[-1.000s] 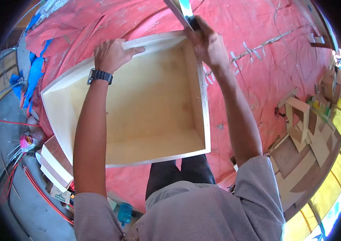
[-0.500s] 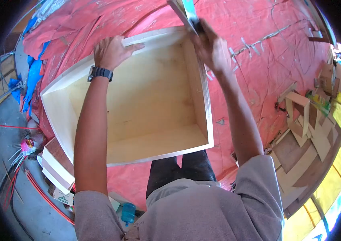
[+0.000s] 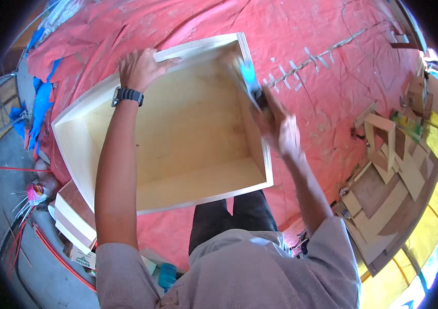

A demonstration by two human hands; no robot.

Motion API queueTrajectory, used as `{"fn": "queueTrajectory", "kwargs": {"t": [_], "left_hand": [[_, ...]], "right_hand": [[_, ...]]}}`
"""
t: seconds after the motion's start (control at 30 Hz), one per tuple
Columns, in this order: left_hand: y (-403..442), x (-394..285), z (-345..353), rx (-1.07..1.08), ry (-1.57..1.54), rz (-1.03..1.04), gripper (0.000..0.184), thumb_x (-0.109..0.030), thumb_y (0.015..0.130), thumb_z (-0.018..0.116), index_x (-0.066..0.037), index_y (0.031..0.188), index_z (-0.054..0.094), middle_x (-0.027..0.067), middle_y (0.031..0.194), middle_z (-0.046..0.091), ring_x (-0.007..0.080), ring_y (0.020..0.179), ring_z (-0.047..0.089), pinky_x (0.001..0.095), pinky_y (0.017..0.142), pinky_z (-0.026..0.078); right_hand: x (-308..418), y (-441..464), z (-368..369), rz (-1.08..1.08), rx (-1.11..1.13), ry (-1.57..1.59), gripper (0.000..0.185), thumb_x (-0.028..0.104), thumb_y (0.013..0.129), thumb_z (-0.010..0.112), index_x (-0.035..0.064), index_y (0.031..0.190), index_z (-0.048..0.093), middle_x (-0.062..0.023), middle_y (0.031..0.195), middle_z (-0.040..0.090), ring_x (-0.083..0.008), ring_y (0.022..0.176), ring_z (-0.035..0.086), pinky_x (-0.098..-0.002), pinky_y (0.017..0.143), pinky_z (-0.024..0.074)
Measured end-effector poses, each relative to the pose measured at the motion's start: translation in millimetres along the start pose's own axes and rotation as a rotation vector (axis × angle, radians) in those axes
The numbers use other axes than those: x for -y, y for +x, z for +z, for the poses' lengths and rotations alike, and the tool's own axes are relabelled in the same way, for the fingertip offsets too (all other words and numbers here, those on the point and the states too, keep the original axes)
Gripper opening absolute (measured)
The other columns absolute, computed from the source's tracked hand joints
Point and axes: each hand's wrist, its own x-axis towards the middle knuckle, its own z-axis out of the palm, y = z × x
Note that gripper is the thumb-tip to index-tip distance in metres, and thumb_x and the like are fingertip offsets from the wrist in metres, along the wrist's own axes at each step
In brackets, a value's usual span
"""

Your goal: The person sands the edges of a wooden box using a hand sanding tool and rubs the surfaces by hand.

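Note:
An open plywood box [image 3: 193, 129] with its hollow side up stands in front of me. My left hand [image 3: 139, 69], with a dark watch on its wrist, grips the far rim, thumb along the inner edge and fingers over the outside. My right hand [image 3: 275, 121] is closed round a narrow, flat hand tool [image 3: 250, 80] with a shiny blue face. Motion blurs the tool and its kind is unclear. It slants along the box's right rim, near the far right corner; whether it touches the wood I cannot tell.
A red sheet [image 3: 332, 113] covers the ground, with taped strips along a seam. Wood offcuts [image 3: 389, 201] are piled at right, beside a yellow sheet [image 3: 430, 206]. At left lie red tubes [image 3: 59, 257] and a stack of boards [image 3: 74, 211]. A blue container [image 3: 167, 277] stands near me.
My right hand and the tool have come down towards me, from beyond the far right corner to along the right rim. My left hand stays on the far rim.

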Motion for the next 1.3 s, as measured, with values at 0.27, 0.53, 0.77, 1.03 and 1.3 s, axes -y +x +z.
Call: {"fn": "queueTrajectory", "kwargs": {"t": [0.27,0.53,0.77,1.03,1.3], "left_hand": [[1.6,0.7,-0.8,0.076,-0.013,-0.023,0.087,-0.089,0.080,0.075,-0.002,0.086,0.078,0.0232,0.080,0.077,0.0424,0.079,0.077,0.0556,0.072,0.058],[1.2,2.6,2.4,0.024,0.003,-0.004,0.088,-0.090,0.080,0.074,-0.002,0.081,0.077,0.0226,0.077,0.076,0.0430,0.076,0.077,0.0559,0.069,0.057],[-0.5,5.2,7.3,0.022,0.011,-0.009,0.090,-0.091,0.077,0.075,-0.001,0.084,0.078,0.0219,0.077,0.076,0.0422,0.076,0.076,0.0553,0.069,0.056],[2.0,-4.3,-8.6,0.126,0.040,-0.075,0.087,-0.088,0.078,0.076,-0.003,0.094,0.082,0.0238,0.089,0.081,0.0446,0.091,0.079,0.0566,0.080,0.060],[0.3,0.0,2.7,0.012,0.069,-0.008,0.092,-0.092,0.078,0.073,-0.001,0.073,0.070,0.0210,0.072,0.074,0.0407,0.071,0.074,0.0543,0.067,0.054]], "right_hand": [[-1.9,114.0,17.7,-0.029,0.014,0.025,0.057,0.024,0.099,0.076,0.0150,0.153,0.059,-0.0271,0.116,0.075,-0.0509,0.101,0.074,-0.0576,0.078,0.0604],[1.1,-101.2,-20.9,0.088,0.099,-0.028,0.078,0.018,0.095,0.081,0.0150,0.167,0.051,-0.0215,0.132,0.076,-0.0436,0.106,0.080,-0.0511,0.084,0.0660],[-6.6,107.2,19.2,-0.011,-0.036,0.000,0.063,0.026,0.100,0.078,0.0131,0.158,0.058,-0.0279,0.113,0.077,-0.0477,0.107,0.075,-0.0545,0.084,0.0623],[4.7,-107.7,-19.2,0.095,0.119,-0.017,0.082,0.019,0.092,0.086,0.0180,0.167,0.052,-0.0201,0.128,0.077,-0.0414,0.108,0.079,-0.0496,0.081,0.0673],[-6.7,21.7,9.5,0.018,0.009,0.070,0.066,0.035,0.099,0.077,0.0198,0.160,0.056,-0.0256,0.116,0.078,-0.0470,0.103,0.077,-0.0555,0.085,0.0632]]}}
